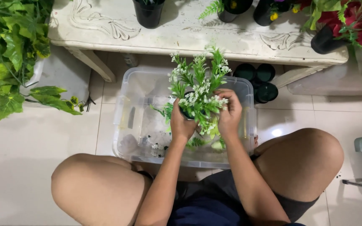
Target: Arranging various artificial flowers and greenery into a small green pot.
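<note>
Fingers of the left hand [181,124] are curled around a small black pot [186,112], while the fingers of the right hand [230,114] are bent and pressed into the leafy stems at the pot's right side; whether they pinch a single stem cannot be told. The pot carries a green plant with small white blossoms [198,83], held upright above a clear plastic bin [124,125] that sits on the floor between the person's bare knees. In the bin lie loose green sprigs and a few pale scraps. The floor is pale glossy tile [30,138], with a bright spot of reflected light just right of the bin. Behind the bin stands a worn white carved table [189,35] bearing black pots, one with red flowers [350,19] at the right end. A cluster of empty black pots [261,79] rests on the floor under the table. Large green foliage [5,54] fills the left edge.
</note>
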